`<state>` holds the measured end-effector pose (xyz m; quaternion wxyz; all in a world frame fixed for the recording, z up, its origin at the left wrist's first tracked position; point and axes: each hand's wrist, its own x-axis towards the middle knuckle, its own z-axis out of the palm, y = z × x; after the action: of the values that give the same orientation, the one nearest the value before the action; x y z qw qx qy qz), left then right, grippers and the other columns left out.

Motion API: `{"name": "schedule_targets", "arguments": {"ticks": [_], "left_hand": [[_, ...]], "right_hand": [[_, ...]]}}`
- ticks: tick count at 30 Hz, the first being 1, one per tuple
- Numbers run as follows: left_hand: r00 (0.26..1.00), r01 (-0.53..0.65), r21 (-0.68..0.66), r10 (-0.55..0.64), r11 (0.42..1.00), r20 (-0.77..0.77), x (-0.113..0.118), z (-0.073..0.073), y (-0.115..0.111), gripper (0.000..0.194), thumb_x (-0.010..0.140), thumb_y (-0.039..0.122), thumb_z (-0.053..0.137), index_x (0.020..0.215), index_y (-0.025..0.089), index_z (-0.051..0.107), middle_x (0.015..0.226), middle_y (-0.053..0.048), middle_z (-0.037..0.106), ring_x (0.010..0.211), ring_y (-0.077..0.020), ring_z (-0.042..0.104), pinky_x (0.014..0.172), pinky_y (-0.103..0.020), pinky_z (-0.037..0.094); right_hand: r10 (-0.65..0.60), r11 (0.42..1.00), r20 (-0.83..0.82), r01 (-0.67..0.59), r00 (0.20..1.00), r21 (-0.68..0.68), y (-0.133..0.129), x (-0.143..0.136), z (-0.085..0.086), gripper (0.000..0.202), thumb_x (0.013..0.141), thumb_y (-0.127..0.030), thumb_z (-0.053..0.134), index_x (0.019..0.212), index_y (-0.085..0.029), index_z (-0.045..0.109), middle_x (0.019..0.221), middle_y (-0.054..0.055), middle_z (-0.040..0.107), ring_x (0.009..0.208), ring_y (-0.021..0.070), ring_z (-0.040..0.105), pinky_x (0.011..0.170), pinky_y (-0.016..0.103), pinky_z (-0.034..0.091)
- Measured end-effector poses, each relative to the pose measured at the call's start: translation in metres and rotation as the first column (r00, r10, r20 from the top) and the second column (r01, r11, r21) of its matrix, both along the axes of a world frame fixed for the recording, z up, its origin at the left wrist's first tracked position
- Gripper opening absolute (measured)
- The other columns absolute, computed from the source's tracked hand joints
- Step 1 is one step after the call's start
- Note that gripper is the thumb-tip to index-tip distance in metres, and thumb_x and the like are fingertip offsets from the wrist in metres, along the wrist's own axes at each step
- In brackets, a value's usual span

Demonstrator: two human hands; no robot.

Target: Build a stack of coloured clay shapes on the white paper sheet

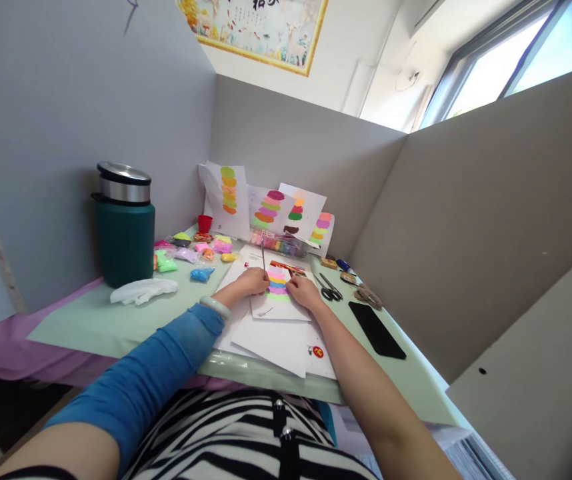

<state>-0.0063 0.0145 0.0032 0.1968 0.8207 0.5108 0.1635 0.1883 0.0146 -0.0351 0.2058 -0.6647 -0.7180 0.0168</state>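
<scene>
A sheet of white paper (281, 311) lies in front of me with stacked bands of pink, yellow, blue, purple and green (278, 283) on it. At the left edge of these bands is my left hand (255, 282), its fingers closed, with a thin, upright stick-like tool (263, 253) rising from them. My right hand (303, 292) rests at the right edge of the bands, fingers pinched together; whatever they hold is too small to tell. More white sheets (271, 343) lie underneath.
Bagged coloured clay (202, 274), a red cup (205, 223), a white glove (144, 291) and a green flask (125, 233) stand or lie left. Scissors (327, 291) and a black phone (377, 330) lie right. Behind, painted sheets (226, 200) lean against the grey partition (296, 133).
</scene>
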Motion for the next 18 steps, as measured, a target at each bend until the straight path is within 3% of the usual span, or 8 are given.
{"name": "schedule_targets", "arguments": {"ticks": [18], "left_hand": [[0.999, -0.008, -0.020, 0.008, 1.000, 0.032, -0.0008, 0.0019, -0.0033, 0.017, 0.069, 0.019, 0.050, 0.057, 0.015, 0.061, 0.047, -0.001, 0.054, 0.047, -0.0130, 0.051, 0.051, -0.023, 0.036]], "right_hand": [[0.003, 1.000, 0.006, -0.003, 1.000, 0.006, -0.0013, -0.0004, 0.0005, 0.022, 0.085, -0.030, 0.047, 0.088, -0.021, 0.068, 0.095, 0.004, 0.068, 0.086, 0.0170, 0.058, 0.066, 0.023, 0.035]]}}
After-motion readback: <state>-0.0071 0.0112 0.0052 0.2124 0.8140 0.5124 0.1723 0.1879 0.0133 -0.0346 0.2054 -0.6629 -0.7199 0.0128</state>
